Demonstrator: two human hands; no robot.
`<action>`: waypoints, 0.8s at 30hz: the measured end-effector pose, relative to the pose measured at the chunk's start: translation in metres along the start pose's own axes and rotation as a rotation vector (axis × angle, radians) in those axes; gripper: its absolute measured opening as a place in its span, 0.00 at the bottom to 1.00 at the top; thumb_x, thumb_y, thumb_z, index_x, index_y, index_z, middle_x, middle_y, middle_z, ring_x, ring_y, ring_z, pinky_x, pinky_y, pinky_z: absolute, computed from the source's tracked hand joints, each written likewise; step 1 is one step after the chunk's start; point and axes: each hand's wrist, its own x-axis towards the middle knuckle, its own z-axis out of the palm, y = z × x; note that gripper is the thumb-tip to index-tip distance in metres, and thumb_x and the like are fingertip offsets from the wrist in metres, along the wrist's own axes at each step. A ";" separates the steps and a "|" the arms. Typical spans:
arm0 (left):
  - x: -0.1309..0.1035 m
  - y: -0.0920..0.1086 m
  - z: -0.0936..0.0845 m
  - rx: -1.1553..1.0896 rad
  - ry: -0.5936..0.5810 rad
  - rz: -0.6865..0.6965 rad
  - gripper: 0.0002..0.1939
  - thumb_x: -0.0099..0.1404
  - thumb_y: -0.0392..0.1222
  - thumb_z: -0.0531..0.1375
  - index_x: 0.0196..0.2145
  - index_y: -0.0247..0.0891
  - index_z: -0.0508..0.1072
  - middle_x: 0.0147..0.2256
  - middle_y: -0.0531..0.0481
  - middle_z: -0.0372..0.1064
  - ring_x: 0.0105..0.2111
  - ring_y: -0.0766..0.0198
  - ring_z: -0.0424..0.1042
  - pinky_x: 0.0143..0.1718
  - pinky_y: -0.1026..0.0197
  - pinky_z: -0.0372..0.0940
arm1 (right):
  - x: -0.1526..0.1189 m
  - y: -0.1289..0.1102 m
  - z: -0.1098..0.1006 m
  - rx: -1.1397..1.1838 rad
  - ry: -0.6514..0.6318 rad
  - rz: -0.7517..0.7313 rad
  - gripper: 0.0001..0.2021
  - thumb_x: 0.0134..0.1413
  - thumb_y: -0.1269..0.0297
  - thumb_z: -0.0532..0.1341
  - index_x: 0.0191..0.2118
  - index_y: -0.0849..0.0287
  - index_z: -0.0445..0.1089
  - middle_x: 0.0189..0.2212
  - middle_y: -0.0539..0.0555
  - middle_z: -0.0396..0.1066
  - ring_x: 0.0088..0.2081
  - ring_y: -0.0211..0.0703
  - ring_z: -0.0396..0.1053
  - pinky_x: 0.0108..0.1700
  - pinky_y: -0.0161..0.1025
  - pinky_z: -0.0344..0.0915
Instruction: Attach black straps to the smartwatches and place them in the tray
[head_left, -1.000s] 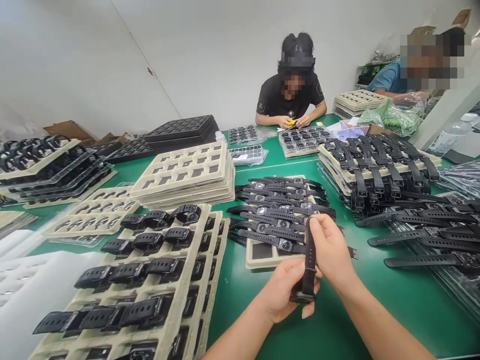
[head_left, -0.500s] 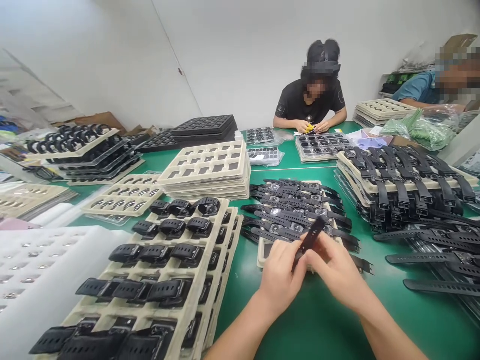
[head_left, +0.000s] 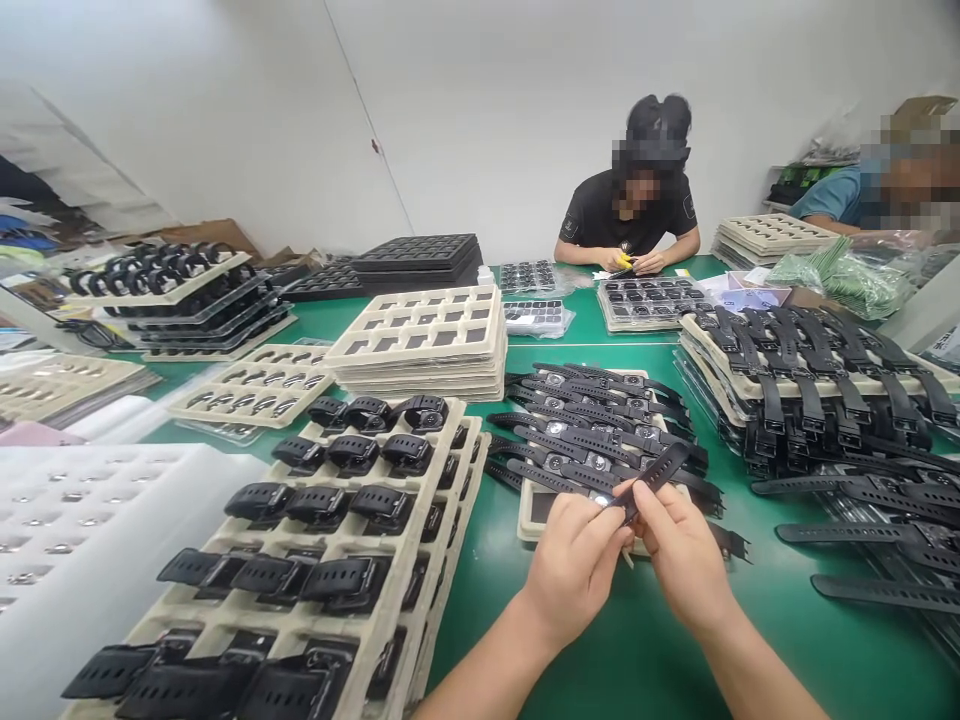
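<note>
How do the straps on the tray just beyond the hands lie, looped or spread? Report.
Spread: the straps lie stretched out, many ends overhanging the cream tray.

"Anything different from a second ago?"

"Yeah, the black watch strap [head_left: 664,470] was almost upright, now it's tipped over, slanting to the far right. Its tip pokes out past the right hand's [head_left: 686,550] thumb too."

"And the left hand [head_left: 570,560]?"

"Rolled knuckles-up and tucked in closer to the right. Oh, and the view swung left, so way more white foam tray [head_left: 97,545] shows near left."
</note>
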 end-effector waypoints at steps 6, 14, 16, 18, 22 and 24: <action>0.006 0.002 -0.005 -0.127 0.024 -0.302 0.09 0.72 0.40 0.56 0.41 0.41 0.78 0.32 0.46 0.76 0.33 0.56 0.70 0.40 0.54 0.62 | -0.002 -0.011 -0.005 -0.511 -0.196 -0.262 0.17 0.68 0.50 0.57 0.52 0.51 0.78 0.47 0.58 0.73 0.47 0.53 0.72 0.49 0.47 0.71; 0.010 0.005 -0.005 -0.621 0.241 -0.773 0.23 0.69 0.63 0.57 0.32 0.39 0.71 0.30 0.52 0.68 0.31 0.62 0.66 0.35 0.62 0.63 | -0.007 -0.006 -0.002 -0.659 -0.254 -0.282 0.23 0.64 0.63 0.60 0.64 0.47 0.68 0.46 0.55 0.73 0.49 0.52 0.71 0.50 0.47 0.73; 0.008 0.005 -0.003 -0.672 0.294 -0.830 0.24 0.68 0.64 0.58 0.31 0.39 0.70 0.30 0.53 0.67 0.29 0.63 0.65 0.34 0.63 0.63 | -0.008 -0.008 0.000 -0.680 -0.272 -0.284 0.22 0.63 0.66 0.59 0.61 0.47 0.70 0.43 0.54 0.72 0.46 0.50 0.71 0.47 0.44 0.73; 0.008 0.006 -0.002 -0.720 0.324 -0.877 0.24 0.68 0.65 0.58 0.31 0.40 0.68 0.29 0.54 0.66 0.28 0.64 0.65 0.33 0.63 0.63 | -0.009 -0.010 0.002 -0.684 -0.279 -0.280 0.21 0.61 0.67 0.59 0.59 0.47 0.70 0.42 0.53 0.71 0.44 0.48 0.71 0.46 0.42 0.72; 0.011 0.014 -0.003 -0.654 0.264 -0.803 0.24 0.65 0.65 0.61 0.33 0.39 0.70 0.29 0.52 0.68 0.31 0.61 0.68 0.35 0.62 0.65 | -0.011 -0.019 0.007 -0.599 -0.275 -0.205 0.18 0.57 0.69 0.59 0.53 0.51 0.71 0.41 0.52 0.72 0.43 0.47 0.71 0.46 0.41 0.70; 0.011 0.017 -0.003 -0.677 0.227 -0.806 0.25 0.65 0.67 0.60 0.40 0.40 0.72 0.32 0.50 0.72 0.32 0.59 0.71 0.35 0.61 0.66 | -0.012 -0.022 0.012 -0.512 -0.292 -0.113 0.12 0.57 0.69 0.60 0.47 0.53 0.70 0.36 0.49 0.73 0.38 0.45 0.72 0.39 0.38 0.70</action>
